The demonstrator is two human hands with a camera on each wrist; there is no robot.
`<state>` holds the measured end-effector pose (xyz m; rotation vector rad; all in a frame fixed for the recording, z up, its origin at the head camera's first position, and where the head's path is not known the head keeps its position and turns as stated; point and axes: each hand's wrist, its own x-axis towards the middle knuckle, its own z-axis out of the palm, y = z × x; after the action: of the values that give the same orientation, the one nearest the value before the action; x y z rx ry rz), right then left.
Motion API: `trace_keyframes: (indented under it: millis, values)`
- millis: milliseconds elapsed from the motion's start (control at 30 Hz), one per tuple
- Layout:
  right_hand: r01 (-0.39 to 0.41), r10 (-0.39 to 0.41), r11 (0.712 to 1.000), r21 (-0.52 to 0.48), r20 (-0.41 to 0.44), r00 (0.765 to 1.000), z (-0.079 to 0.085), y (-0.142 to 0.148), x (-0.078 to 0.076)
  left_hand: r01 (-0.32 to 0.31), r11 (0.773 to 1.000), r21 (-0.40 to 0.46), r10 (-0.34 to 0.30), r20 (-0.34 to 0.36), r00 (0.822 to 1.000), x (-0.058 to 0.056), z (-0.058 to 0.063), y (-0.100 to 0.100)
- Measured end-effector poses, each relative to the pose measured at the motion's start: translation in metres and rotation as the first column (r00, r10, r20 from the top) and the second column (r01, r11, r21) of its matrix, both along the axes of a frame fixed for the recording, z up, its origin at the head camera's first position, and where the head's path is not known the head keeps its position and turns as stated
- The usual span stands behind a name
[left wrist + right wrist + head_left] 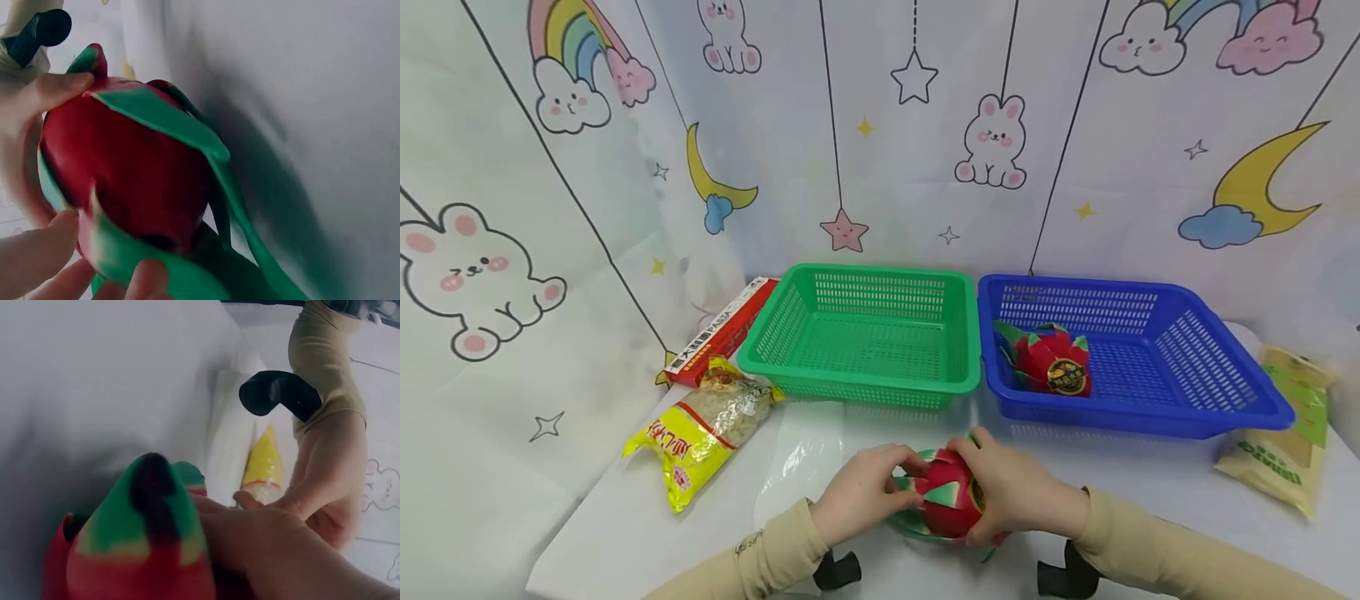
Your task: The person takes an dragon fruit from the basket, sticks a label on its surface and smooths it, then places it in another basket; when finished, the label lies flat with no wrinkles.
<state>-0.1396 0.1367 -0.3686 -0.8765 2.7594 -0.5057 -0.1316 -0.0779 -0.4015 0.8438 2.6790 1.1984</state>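
A red dragon fruit (953, 492) with green-tipped scales is held just above or on the white table, in front of the baskets. My right hand (1018, 483) grips it from the right, thumb low and fingers over the top. On the other side my left hand (868, 487) has thumb and fingers around a green scale (125, 250), seen close up in the left wrist view. In the right wrist view, a dark mark shows on a scale tip (119, 537). A second dragon fruit (1051, 360) with a dark round label lies in the blue basket (1142, 408).
A green basket (857, 382) stands left of the blue one. Further left lie a red pasta box (722, 333), a yellow pasta bag (707, 429) and a clear plastic bag (801, 454). A beige-green packet (1281, 433) sits at the right edge. A patterned cloth hangs behind.
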Motion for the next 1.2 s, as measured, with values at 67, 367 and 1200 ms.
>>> trace_keyframes:
  millis: [67, 367, 1200]
  values:
    - [0.009, -0.009, 1.0, -0.021, 0.008, 1.0, 0.001, 0.005, 0.001, -0.017, 1.0, -0.003, 0.017, -0.019, 1.0, -0.002, 0.0, -0.002]
    - [0.15, -0.152, 0.987, -0.06, -0.036, 0.988, 0.019, 0.03, 0.005, -0.106, 0.994, -0.038, 0.098, -0.182, 0.979, -0.021, 0.011, 0.0]
    - [0.47, -0.518, 0.845, -0.256, -0.171, 0.838, 0.072, 0.122, -0.014, 0.018, 0.964, -0.267, -0.132, -0.418, 0.899, -0.064, 0.042, 0.076]
